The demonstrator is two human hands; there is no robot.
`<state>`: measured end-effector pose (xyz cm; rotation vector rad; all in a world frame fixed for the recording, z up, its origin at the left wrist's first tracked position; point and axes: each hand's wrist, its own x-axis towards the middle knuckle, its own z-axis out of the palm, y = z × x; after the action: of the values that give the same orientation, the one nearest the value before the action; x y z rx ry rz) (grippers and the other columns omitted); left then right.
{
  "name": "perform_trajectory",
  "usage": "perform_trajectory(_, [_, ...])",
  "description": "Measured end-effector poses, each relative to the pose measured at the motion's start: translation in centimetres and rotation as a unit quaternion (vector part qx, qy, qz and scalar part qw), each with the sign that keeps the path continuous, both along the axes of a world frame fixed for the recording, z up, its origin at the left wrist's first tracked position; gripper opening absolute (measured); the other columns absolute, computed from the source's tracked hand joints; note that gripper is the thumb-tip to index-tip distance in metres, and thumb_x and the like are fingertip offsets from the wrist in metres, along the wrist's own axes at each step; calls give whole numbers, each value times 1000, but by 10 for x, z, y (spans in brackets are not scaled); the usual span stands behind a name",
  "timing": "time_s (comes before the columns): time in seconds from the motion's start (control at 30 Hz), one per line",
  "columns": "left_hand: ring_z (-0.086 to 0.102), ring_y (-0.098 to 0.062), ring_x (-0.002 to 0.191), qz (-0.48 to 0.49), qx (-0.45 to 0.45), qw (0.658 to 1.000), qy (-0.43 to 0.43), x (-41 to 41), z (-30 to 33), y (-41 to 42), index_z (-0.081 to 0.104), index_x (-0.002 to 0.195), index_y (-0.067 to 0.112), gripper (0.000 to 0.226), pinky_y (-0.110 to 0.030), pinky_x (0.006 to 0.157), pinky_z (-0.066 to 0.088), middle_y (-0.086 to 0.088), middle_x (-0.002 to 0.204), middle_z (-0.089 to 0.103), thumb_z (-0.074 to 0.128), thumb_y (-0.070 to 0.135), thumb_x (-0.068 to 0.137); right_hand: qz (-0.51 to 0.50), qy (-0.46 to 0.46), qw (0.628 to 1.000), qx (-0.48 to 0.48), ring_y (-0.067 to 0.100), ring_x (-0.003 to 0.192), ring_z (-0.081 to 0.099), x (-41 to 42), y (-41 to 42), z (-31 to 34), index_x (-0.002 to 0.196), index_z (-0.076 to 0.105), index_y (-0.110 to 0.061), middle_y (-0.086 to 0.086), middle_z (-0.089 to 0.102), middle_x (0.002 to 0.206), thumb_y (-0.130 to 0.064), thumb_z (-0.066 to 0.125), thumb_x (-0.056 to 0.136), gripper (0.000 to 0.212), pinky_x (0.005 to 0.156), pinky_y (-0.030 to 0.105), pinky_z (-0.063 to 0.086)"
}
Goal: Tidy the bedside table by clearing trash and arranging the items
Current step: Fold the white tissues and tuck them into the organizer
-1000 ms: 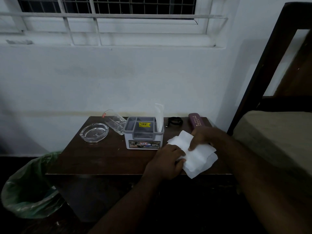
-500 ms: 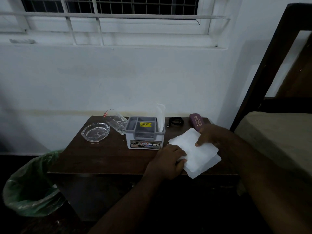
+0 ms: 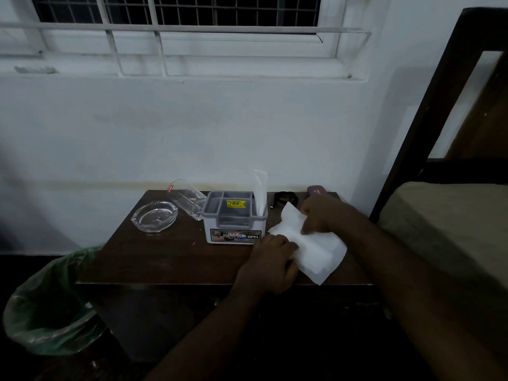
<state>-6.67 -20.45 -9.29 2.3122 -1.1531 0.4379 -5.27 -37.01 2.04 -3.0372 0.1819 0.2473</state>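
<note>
Bedside table [image 3: 170, 259] | white tissue [image 3: 316, 248] at right front, far corner now lifted off the top, flat before | right hand [image 3: 321, 215] pinching that fold, shifted inward | left hand [image 3: 270, 266] still curled on near-left edge, pinning it

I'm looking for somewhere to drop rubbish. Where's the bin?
In the head view, the bin, lined with a green bag, stands on the floor at lower left, beside the left end of the bedside table, below the glass ashtray.
</note>
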Motion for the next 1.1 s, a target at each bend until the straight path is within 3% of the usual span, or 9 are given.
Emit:
perform_trajectory(0.1, [52,-23,84,11,-67,997,21,-3,3,1,52,102,12,23,-41,77,45,-7,90,59,56,22,82,5,102,994,47,17,94,58,-2,11,0,121,62,-3,11,63,122,-31,67,89,43,60,15,45])
perform_trajectory(0.17, [55,-20,81,17,-94,994,52,-5,5,0,47,106,14,28,-38,74,47,-6,90,61,57,21,81,-18,195,976,90,18,100,65,-6,15,-1,126,61,-6,8,66,123,-27,66,90,42,70,22,52])
perform_trajectory(0.3, [58,-20,101,15,-91,994,61,-5,5,1,46,134,11,52,-33,89,48,-9,114,63,59,21,85,-39,148,977,148,13,72,70,-7,5,-2,103,70,-9,-1,73,82,-18,67,85,20,64,27,55])
perform_trajectory(0.4, [55,-25,89,28,-39,998,29,-4,6,1,67,101,4,26,-39,79,50,-12,96,59,55,19,82,-49,155,975,155,11,74,67,-6,-5,2,110,69,-13,-1,71,88,-9,64,89,22,60,24,52])
perform_trajectory(0.5, [53,-22,81,46,-33,998,33,-4,7,-1,67,82,0,21,-41,72,49,-11,88,54,54,17,81,-63,122,983,125,10,67,62,-5,-11,0,116,67,-10,0,62,79,-10,71,86,30,51,23,49])
perform_trajectory(0.67, [55,-22,82,42,-33,998,31,-5,7,-1,69,85,1,25,-39,73,50,-11,93,57,55,21,80,-77,141,979,128,18,83,66,-3,-5,-9,116,66,-5,10,69,112,-21,75,84,37,56,24,51])
perform_trajectory(0.8, [55,-23,81,42,-31,998,40,-4,6,-1,68,84,2,24,-39,73,50,-11,94,57,55,22,80,-90,141,974,150,20,84,65,-2,3,-12,116,65,-4,12,70,108,-32,79,79,49,69,29,55])
perform_trajectory(0.97, [51,-22,77,39,-58,996,47,-6,8,-1,55,78,5,11,-42,68,47,-9,89,52,56,16,80,-112,134,948,265,14,75,62,-5,4,-12,116,65,-9,6,67,100,-26,75,81,40,65,29,54])
perform_trajectory(1.1, [46,-21,74,35,-90,995,40,-11,12,-1,49,81,6,7,-39,63,43,-8,88,47,55,8,77,-164,149,900,375,27,109,60,-7,3,-14,129,54,-3,16,60,129,-22,71,86,50,84,36,54])
